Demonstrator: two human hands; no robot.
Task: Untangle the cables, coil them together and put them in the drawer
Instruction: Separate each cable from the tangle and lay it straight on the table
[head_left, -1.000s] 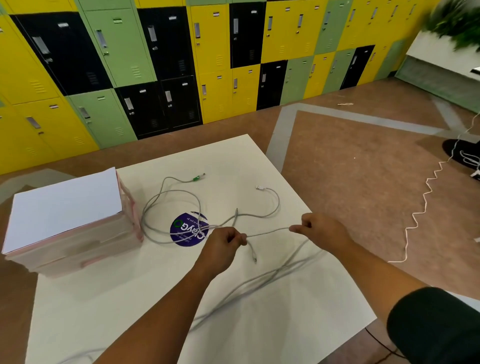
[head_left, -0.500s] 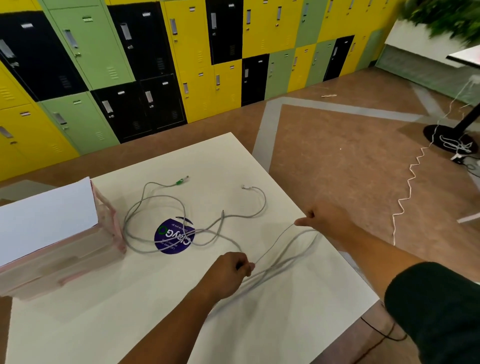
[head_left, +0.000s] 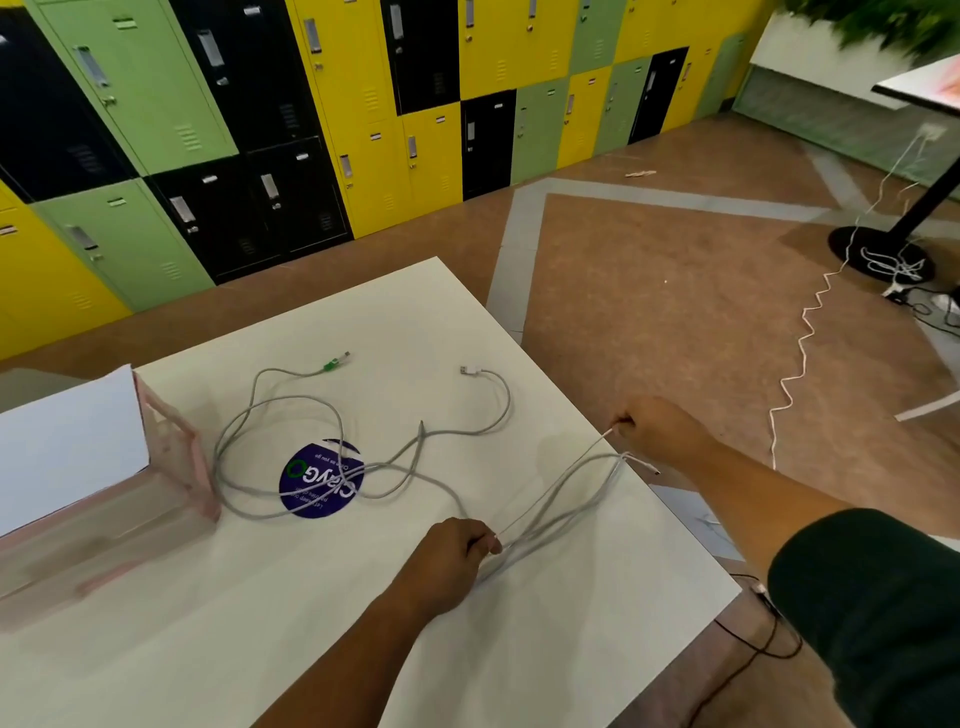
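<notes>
**Head view: one strand pulled taut, drawers not yet used**

Your fingers (head_left: 487, 542) on the left hand (head_left: 452, 558) are curled tight round a gathered bunch of the cables (head_left: 415, 457), pinning it low over the bench (head_left: 337, 639) near the middle of the near half. The fingers (head_left: 623, 423) of your right hand (head_left: 662, 431) are closed in a pinch on a thin strand (head_left: 553, 484), right at the bench's right edge. That strand runs straight between your two hands, so you look to be drawing one cable out of the knot while the left hand anchors the rest. Several slack strands lie beside it, and one loose end droops just over the right edge.

Beyond your left hand, the tangle spreads toward the bench's left edge in open loops that cross a round blue sticker (head_left: 311, 488). A green plug (head_left: 332, 364) and a white plug (head_left: 467, 370) lie free near the far edge, well apart. I judge the untangling to be about half done and the coiling not yet begun.

A pink drawer unit (head_left: 174, 457) sits at the left edge, with a loop touching or just beside its corner. Its drawers look closed. The sides are see-through but blurred, so I cannot tell what is inside, and no cable appears to enter it.
</notes>
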